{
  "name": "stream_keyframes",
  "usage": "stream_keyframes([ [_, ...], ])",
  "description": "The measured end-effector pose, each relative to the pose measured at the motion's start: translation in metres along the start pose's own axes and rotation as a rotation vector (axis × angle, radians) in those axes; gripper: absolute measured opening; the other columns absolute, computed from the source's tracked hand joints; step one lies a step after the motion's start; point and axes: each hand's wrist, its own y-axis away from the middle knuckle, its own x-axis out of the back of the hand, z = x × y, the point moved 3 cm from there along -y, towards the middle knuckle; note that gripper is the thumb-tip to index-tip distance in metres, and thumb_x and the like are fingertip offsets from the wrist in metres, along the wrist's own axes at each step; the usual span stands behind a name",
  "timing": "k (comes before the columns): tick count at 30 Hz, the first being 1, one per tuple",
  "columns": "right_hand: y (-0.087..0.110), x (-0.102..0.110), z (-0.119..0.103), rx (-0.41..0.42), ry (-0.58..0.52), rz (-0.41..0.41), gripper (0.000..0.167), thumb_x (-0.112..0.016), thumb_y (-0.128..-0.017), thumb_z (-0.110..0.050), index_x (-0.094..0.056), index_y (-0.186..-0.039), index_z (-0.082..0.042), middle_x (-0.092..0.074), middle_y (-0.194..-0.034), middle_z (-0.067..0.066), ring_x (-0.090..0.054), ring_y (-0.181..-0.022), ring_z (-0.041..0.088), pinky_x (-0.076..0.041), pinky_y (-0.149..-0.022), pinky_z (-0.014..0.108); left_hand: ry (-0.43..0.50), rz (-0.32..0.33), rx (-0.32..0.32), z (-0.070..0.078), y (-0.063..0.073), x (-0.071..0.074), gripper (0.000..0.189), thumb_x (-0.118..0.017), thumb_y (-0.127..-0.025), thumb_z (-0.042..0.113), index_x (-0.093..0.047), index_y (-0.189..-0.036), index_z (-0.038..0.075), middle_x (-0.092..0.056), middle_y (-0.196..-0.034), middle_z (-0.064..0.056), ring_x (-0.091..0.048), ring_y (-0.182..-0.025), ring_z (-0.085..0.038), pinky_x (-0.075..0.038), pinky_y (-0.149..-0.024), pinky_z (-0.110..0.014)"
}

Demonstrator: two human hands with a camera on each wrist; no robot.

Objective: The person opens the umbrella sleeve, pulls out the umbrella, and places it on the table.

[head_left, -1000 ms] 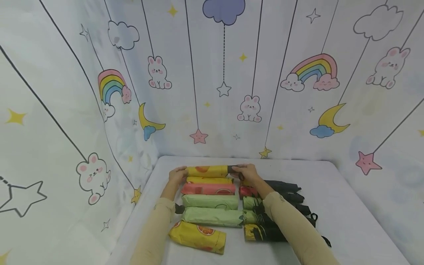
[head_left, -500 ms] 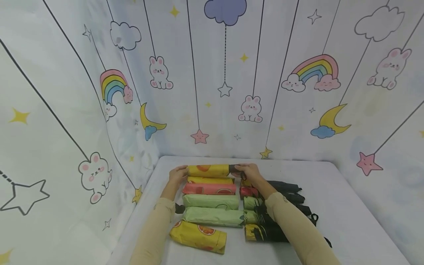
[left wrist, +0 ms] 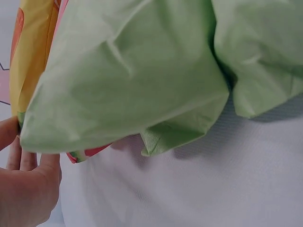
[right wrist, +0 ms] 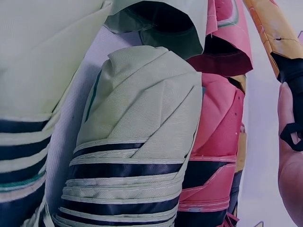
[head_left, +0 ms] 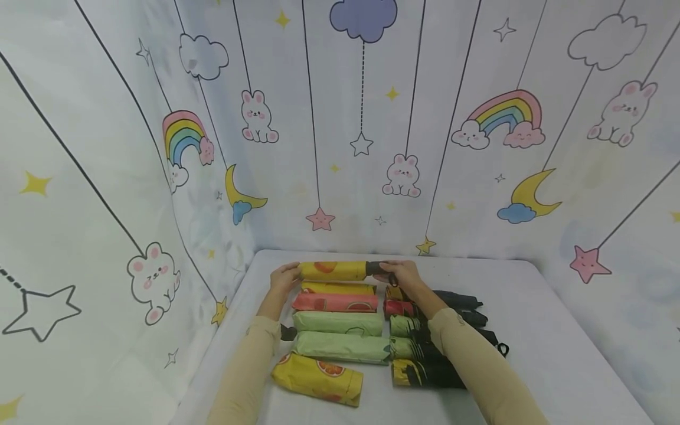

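Observation:
At the far side of the table, a yellow sleeve (head_left: 333, 271) with an orange-fruit print lies across both hands, a folded umbrella's black end (head_left: 374, 268) sticking out of its right side. My left hand (head_left: 285, 277) holds the sleeve's left end between thumb and fingers. The right hand (head_left: 402, 275) grips the black end, where a dark loop (right wrist: 292, 137) hangs. Just below lie another yellow sleeve (head_left: 340, 288), a red sleeve (head_left: 334, 303) and two green sleeves (head_left: 337, 323). How far the umbrella reaches inside the held sleeve is hidden.
Several folded umbrellas (head_left: 458, 299) with black ends lie in a column on the right, partly under the right forearm. A yellow sleeve (head_left: 319, 379) with orange slices lies at the front left. White cloth covers the table (head_left: 552, 354); printed curtains (head_left: 361, 177) stand around it.
The right hand has shifted slightly right, and more of the black end shows beyond the sleeve. Both hands have risen a little with the sleeve. The other umbrellas and sleeves lie unchanged.

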Motion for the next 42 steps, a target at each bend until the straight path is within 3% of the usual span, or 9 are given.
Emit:
stream_keyframes([
  [16,0.001,0.005,-0.002,0.002,-0.039,0.011,0.058,-0.072,-0.099,-0.006,-0.046,-0.147,0.015,-0.053,-0.141,0.040,-0.071,-0.109,0.043,-0.060,-0.095,0.046,0.026,-0.057,0.019,0.004,0.004,0.003,0.043,-0.061,-0.104,0.002,-0.053,-0.146,-0.008,-0.049,-0.149,-0.030,-0.049,-0.139,-0.042,-0.047,-0.114,-0.044],
  [20,0.000,0.007,-0.003,0.003,-0.027,0.010,0.059,-0.072,-0.100,-0.007,-0.046,-0.147,0.015,-0.053,-0.141,0.040,-0.070,-0.110,0.043,-0.060,-0.096,0.046,0.019,-0.047,0.021,0.004,0.002,0.004,0.043,-0.061,-0.104,0.003,-0.054,-0.145,-0.007,-0.049,-0.149,-0.029,-0.050,-0.139,-0.042,-0.048,-0.114,-0.044],
  [28,-0.003,0.011,-0.007,0.003,-0.012,0.037,0.053,-0.072,-0.099,-0.008,-0.051,-0.142,0.016,-0.063,-0.128,0.037,-0.077,-0.096,0.035,-0.062,-0.090,0.043,0.005,-0.032,0.007,0.004,0.003,0.002,0.043,-0.062,-0.105,0.005,-0.055,-0.145,-0.006,-0.050,-0.149,-0.027,-0.051,-0.137,-0.040,-0.048,-0.113,-0.043],
  [42,0.000,0.016,-0.011,0.017,-0.008,0.037,0.052,-0.071,-0.100,-0.007,-0.052,-0.143,0.014,-0.060,-0.134,0.038,-0.073,-0.106,0.041,-0.061,-0.092,0.045,0.012,-0.017,0.017,0.003,0.002,0.004,0.042,-0.062,-0.104,0.004,-0.056,-0.144,-0.005,-0.052,-0.146,-0.026,-0.053,-0.134,-0.039,-0.049,-0.112,-0.042],
])
